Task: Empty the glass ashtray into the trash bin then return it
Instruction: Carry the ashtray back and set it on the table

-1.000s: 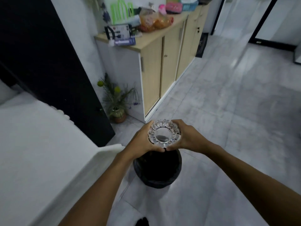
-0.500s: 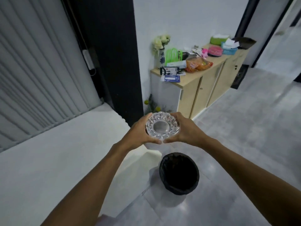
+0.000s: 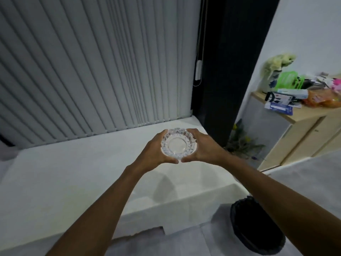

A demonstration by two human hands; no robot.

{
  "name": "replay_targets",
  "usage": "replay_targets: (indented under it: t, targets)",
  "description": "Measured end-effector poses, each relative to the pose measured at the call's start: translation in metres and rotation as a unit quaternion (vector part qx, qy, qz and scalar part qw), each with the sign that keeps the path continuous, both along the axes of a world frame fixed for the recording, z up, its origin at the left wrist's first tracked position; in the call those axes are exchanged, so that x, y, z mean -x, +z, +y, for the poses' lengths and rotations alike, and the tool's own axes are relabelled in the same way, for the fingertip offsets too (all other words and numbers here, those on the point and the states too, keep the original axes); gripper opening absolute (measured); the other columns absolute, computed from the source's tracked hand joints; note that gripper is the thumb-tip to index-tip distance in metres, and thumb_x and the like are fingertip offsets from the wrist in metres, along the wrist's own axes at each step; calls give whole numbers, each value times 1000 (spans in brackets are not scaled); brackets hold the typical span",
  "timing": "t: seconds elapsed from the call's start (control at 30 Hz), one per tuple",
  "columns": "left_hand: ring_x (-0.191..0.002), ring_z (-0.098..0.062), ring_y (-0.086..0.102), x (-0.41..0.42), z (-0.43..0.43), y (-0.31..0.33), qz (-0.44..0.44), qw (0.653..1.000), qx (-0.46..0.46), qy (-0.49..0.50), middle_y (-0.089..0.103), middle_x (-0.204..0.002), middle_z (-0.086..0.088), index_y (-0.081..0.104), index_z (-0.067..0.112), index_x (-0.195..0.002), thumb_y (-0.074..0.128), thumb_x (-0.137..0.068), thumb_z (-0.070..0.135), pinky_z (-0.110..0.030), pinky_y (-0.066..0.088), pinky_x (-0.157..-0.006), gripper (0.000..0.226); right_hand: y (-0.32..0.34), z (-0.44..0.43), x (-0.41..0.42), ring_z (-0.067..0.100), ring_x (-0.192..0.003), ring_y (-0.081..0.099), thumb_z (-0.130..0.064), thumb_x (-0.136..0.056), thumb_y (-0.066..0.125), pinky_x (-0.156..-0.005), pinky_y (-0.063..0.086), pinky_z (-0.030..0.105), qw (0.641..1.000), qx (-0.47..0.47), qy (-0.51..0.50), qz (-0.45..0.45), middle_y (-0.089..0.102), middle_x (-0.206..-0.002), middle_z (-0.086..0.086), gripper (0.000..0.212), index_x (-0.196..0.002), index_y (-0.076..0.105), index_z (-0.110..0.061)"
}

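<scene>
The round cut-glass ashtray [image 3: 177, 144] is held upright and level between both hands above the white table [image 3: 55, 178]. My left hand [image 3: 154, 154] cups its left side and my right hand [image 3: 203, 148] cups its right side, thumbs meeting underneath. Its bowl looks bare. The black trash bin [image 3: 256, 231], lined with a black bag, stands on the floor at lower right, partly hidden by my right forearm.
Grey vertical blinds [image 3: 92, 61] hang behind the table, with a black pillar [image 3: 227, 71] at its right end. A wooden cabinet [image 3: 302, 133] loaded with clutter and a vase stands at right, a small potted plant [image 3: 241, 143] beside it on the tiled floor.
My view has swung left from the bin toward the table. The ashtray, still in both hands, has moved from above the bin to above the white tabletop.
</scene>
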State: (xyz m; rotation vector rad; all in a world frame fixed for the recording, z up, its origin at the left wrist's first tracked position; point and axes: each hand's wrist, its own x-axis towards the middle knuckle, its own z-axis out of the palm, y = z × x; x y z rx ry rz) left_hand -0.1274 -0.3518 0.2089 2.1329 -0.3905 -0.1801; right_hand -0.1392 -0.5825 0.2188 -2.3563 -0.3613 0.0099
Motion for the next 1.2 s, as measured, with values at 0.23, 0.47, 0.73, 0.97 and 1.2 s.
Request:
replay_targets:
  t: [0.23, 0.47, 0.73, 0.97, 1.2]
  targets:
    - [-128, -8, 54, -27, 148, -14, 14, 998, -6, 55, 52, -140, 17, 39, 32, -153, 103, -56, 27, -24, 46, -101, 116, -20, 147, -51, 9, -117, 57, -47, -58, 97, -97, 52, 34, 999, -4, 46, 17, 57, -132, -16, 101, -144, 46, -30]
    - [-133, -8, 48, -53, 253, -44, 35, 996, -33, 73, 47, -150, 12, 34, 27, -157, 102, -59, 28, -24, 41, -106, 119, -53, 253, -84, 8, -117, 57, -52, -61, 95, -99, 52, 35, 997, 3, 69, 32, 55, -133, -18, 101, -146, 45, -30]
    - [-129, -2, 42, -64, 300, -92, 73, 993, -21, 90, 44, -148, 13, 32, 24, -158, 101, -63, 25, -20, 38, -103, 117, -101, 303, -108, 12, -121, 56, -60, -60, 92, -99, 53, 40, 993, 32, 96, 67, 57, -141, -12, 105, -147, 43, -30]
    - [-128, -3, 45, -82, 311, -154, 106, 988, -43, 103, 42, -136, 23, 33, 26, -157, 101, -61, 30, -15, 38, -97, 118, -168, 316, -132, 14, -122, 57, -61, -56, 92, -97, 55, 42, 988, 48, 98, 111, 59, -138, -13, 107, -146, 44, -31]
    - [-125, -6, 47, -110, 312, -212, 129, 981, -67, 126, 45, -133, 21, 40, 24, -153, 103, -56, 26, -23, 39, -99, 116, -232, 328, -165, 19, -115, 61, -69, -50, 87, -90, 58, 46, 980, 95, 113, 132, 60, -133, -15, 106, -141, 45, -33]
